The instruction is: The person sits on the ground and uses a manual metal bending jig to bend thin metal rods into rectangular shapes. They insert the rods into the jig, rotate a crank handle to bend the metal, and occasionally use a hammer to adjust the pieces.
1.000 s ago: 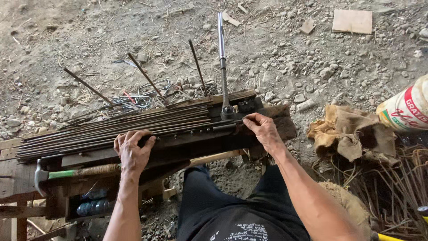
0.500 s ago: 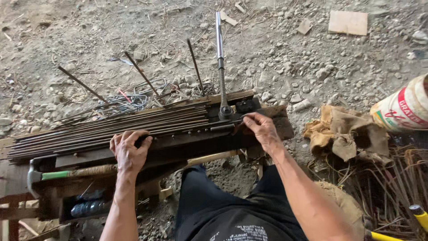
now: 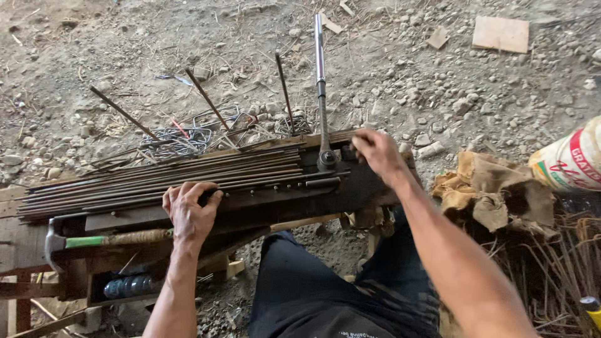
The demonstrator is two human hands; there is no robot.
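Note:
A bundle of thin steel rods (image 3: pixel 163 181) lies lengthwise on a dark wooden workbench (image 3: pixel 263 209). My left hand (image 3: pixel 190 209) rests on the near rods of the bundle, fingers curled over them. My right hand (image 3: pixel 377 153) is at the bench's right end, fingers closed on the rod ends beside the base of a long steel bending lever (image 3: pixel 321 81) that stands up away from me. A hammer with a green and tan handle (image 3: pixel 103 239) lies on the bench front, left of my left hand.
Bent rods stick up from the gravel ground behind the bench, near a pile of bent wire stirrups (image 3: pixel 178 139). Crumpled brown sacking (image 3: pixel 494 194), a white sack (image 3: pixel 573 159) and loose wire lie at the right. My dark-trousered legs (image 3: pixel 325 288) are below the bench.
My right hand has shifted up and a little right along the bench end, toward the lever's base. My left hand stays on the rods. The view moved slightly.

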